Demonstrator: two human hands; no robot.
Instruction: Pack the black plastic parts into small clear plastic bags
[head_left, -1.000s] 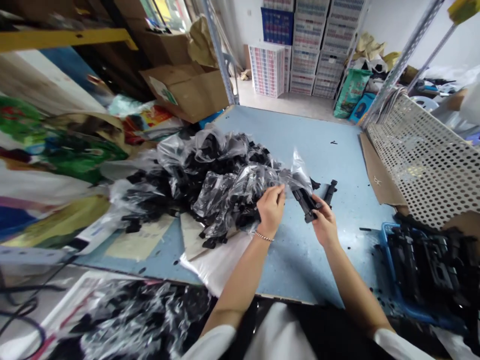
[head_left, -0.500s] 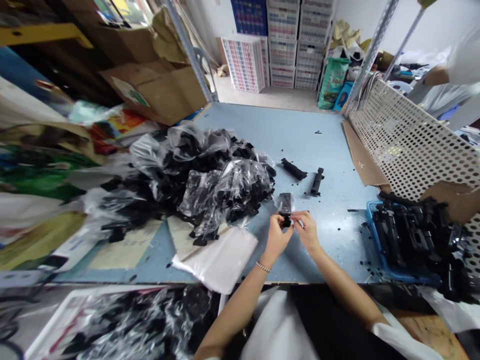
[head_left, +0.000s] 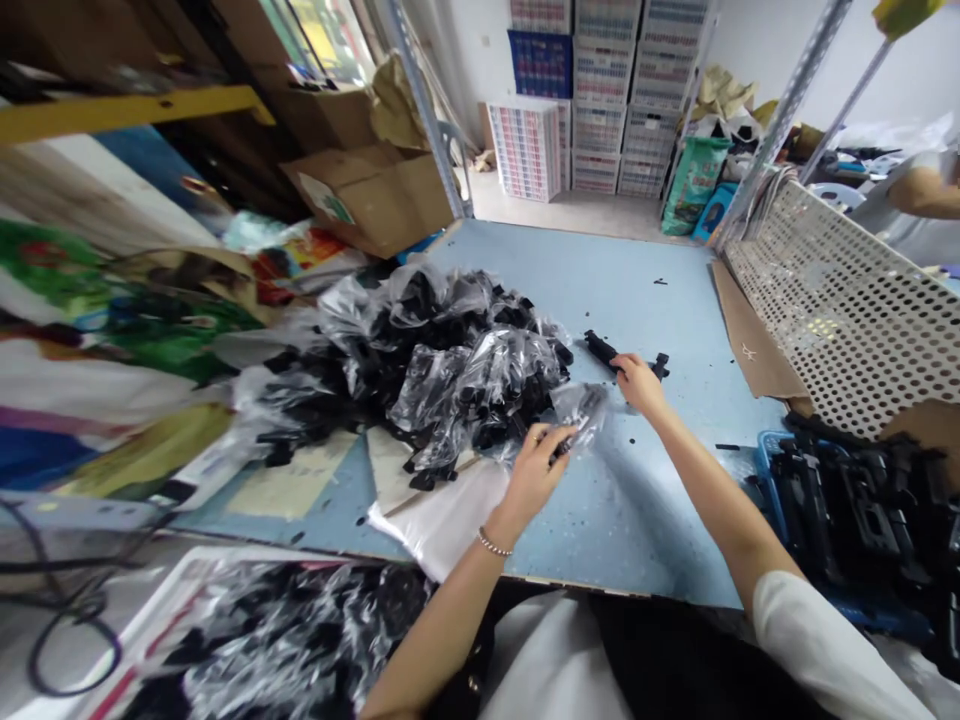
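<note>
My left hand (head_left: 538, 462) is closed round a clear plastic bag (head_left: 591, 408) with a dark part in it, just in front of the heap. Farther out over the blue table (head_left: 600, 520), my right hand (head_left: 639, 384) has its fingers closed on the near end of a long black plastic part (head_left: 600, 348), which lies on the tabletop. A second black plastic part (head_left: 661, 364) lies just beyond that hand, partly hidden by it. To the left spreads a large heap of bagged black parts (head_left: 442, 350).
A blue basket (head_left: 766, 462) full of loose black parts stands at the right. A stack of clear bags (head_left: 450, 515) lies near the front edge. A perforated panel (head_left: 847, 290) borders the right side. Below the table is a crate of bagged parts (head_left: 300, 640).
My hands were together at the bag and have separated. The left moved slightly left with the bag; the right reached forward to a loose black part. The view has shifted.
</note>
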